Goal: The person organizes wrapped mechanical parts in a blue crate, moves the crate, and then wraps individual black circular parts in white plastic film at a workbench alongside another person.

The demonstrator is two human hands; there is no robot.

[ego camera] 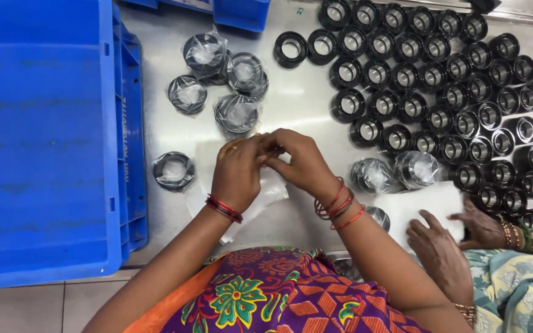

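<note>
My left hand (237,171) and my right hand (299,161) meet over the steel table (297,102), fingertips pinched together on a clear plastic bag (266,192) that hangs beneath them. What sits inside the bag is hidden by my hands. Both wrists wear red bangles. Several black ring-shaped parts wrapped in clear bags (237,113) lie just beyond my hands, and one more wrapped ring (173,169) lies to the left. Two wrapped rings (416,169) rest to the right of my right hand.
A large blue plastic crate (44,142) fills the left side. Several rows of unwrapped black rings (439,80) cover the table's right half. Another person's hands (458,237) rest on a stack of clear bags (424,206) at the lower right.
</note>
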